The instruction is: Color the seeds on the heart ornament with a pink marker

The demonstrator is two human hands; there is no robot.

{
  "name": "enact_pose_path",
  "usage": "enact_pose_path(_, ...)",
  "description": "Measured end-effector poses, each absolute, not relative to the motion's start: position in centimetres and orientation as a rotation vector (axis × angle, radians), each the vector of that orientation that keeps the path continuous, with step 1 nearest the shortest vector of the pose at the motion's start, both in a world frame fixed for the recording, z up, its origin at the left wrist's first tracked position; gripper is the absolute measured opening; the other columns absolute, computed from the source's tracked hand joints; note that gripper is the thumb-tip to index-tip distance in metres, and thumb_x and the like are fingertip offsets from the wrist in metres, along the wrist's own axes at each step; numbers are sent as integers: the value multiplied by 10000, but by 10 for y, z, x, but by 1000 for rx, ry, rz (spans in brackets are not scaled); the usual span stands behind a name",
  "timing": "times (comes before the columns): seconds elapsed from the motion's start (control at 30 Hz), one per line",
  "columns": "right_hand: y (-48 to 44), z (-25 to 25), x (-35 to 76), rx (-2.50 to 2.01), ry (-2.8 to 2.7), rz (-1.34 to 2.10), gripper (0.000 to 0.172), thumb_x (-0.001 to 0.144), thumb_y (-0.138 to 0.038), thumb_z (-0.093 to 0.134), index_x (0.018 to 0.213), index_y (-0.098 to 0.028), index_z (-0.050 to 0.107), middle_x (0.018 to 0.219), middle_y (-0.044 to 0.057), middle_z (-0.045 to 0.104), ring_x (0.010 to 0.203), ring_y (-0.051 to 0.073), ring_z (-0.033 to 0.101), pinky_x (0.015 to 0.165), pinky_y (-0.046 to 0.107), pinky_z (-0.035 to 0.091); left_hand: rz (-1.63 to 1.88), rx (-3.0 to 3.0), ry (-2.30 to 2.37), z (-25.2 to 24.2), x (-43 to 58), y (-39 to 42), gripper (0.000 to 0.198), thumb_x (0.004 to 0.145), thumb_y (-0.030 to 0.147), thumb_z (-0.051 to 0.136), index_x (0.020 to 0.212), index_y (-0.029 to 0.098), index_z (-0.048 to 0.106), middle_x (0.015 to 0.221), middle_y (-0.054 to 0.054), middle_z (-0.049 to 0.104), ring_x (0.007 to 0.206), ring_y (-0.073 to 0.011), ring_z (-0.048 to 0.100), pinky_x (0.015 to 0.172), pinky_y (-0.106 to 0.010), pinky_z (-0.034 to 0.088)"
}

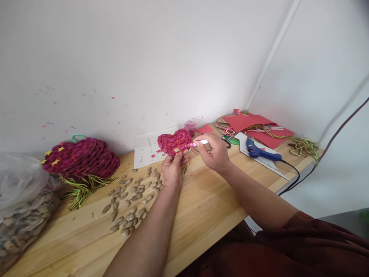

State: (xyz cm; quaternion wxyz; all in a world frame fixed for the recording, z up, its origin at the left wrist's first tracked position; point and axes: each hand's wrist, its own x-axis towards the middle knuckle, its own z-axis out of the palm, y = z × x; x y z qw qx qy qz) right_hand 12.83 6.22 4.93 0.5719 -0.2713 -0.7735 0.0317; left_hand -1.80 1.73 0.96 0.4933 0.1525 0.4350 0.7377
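Observation:
My left hand (173,169) grips the lower edge of a red piece covered with magenta-painted peanuts (174,141), lifted above the wooden table. A couple of peanuts near my left fingertips show pale, unpainted shell. Pinched in my right hand (212,152) is a white-handled brush (201,142), its magenta tip touching the right side of the piece. Behind the piece stands a small clear cup with magenta paint (190,127). A white sheet with red stars (142,150) lies partly under the piece.
Loose peanuts (129,219) spread at left of centre. Further left are stacked magenta pieces with green cords (86,157) and a plastic bag of peanuts (23,227). To the right lie red sheets (268,136), a blue glue gun (262,153) with its cable, and tangled cord (304,148).

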Motion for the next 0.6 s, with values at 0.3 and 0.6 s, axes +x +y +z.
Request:
enact_pose_path(0.3, 54, 53, 122, -519, -1851, 185, 118, 1024, -237, 654, 961, -239, 754, 907, 38, 804, 880, 210, 690, 829, 364, 550, 1779, 498, 1063, 6, -17, 18, 516, 452, 413, 1003, 804, 152, 730, 797, -44, 762, 691, -170, 722, 704, -303, 593)
enact_pose_path(0.6, 58, 51, 125, -554, -1876, 102, 124, 1039, -259, 628, 986, -233, 738, 904, 46, 805, 855, 222, 684, 834, 395, 533, 1775, 512, 1084, 4, -17, 18, 536, 450, 456, 1017, 788, 166, 718, 731, -8, 726, 690, -168, 732, 711, -293, 599)
